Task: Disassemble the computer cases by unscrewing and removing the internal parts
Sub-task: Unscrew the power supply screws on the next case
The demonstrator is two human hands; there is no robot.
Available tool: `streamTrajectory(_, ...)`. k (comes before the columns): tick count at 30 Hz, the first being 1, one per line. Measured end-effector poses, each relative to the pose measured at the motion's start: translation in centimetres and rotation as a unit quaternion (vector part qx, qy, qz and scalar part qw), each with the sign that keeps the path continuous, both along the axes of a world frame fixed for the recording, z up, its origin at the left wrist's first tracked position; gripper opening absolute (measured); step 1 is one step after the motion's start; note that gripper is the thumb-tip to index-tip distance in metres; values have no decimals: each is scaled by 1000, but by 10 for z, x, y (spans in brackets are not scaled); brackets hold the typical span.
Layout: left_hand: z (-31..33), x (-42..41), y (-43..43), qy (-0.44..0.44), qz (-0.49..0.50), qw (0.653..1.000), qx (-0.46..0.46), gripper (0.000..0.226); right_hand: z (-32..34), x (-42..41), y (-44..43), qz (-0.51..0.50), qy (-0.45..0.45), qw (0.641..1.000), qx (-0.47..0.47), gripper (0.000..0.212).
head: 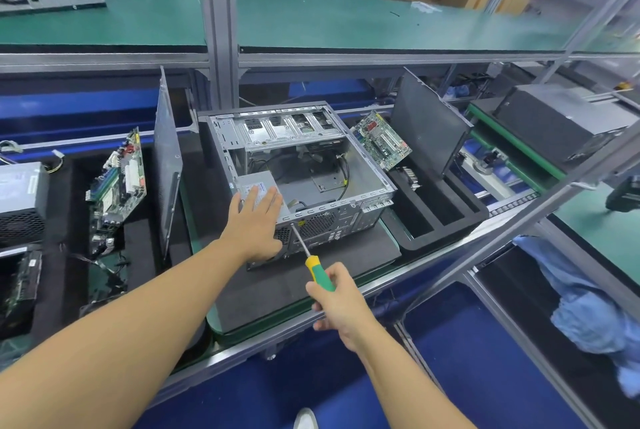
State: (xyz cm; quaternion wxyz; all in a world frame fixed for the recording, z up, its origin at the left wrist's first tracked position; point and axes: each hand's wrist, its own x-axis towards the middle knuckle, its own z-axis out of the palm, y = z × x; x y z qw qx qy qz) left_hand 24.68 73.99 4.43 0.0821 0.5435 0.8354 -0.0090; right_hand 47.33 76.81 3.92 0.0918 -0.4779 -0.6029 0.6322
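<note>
A: Item one, the computer case (304,169)?

B: Open-topped, lying on its side on a dark mat on the tabletop (349,276), centre of the scene, its rear panel facing near. Motherboard bay bare; a few cables left inside.

A: Item two, the part in hand?

B: Power supply (258,186), grey box in the case's near-left corner. Left hand (258,217) lies flat on top of it, fingers spread wide, gripping nothing, apparently bracing it.

A: Item three, the tool?

B: Screwdriver (308,252), green and yellow handle, held closed in the right hand (337,297). Its shaft runs from near-right up to far-left, and the tip meets the rear panel just right of the left hand, at what looks like a power-supply screw; the screw itself is too small to confirm.

A: The relation that counts?

B: The screw lies up and to the far left of the right hand, along the shaft's own line. The right hand is the working one; the left is nearer the part and would likely lift it once freed.

A: Surroundings?

B: Left motherboard (119,179) propped in a foam tray, with an upright side panel (166,165) between it and the case. Right motherboard (382,139) leaning just beyond the case's far-right corner, a dark panel (429,127) past it.

A: Obstructions?

B: None across the shaft's line. The left fingers sit close to the tip.
</note>
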Motion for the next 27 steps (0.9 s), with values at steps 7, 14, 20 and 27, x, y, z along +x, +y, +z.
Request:
streamTrajectory(7,-1,-2,0,-5,-5,1000,2,97,13,-4,11,23,21,965,-260,46)
streamTrajectory(14,0,0,-1,-1,-6,1000,4,96,8,0,9,-4,22,997,-76,21)
streamTrajectory(20,2,0,-2,-1,-5,1000,3,95,21,-7,8,38,-16,989,-139,33)
streamTrajectory(27,2,0,-2,-3,-6,1000,0,95,16,0,5,41,-11,989,-143,24)
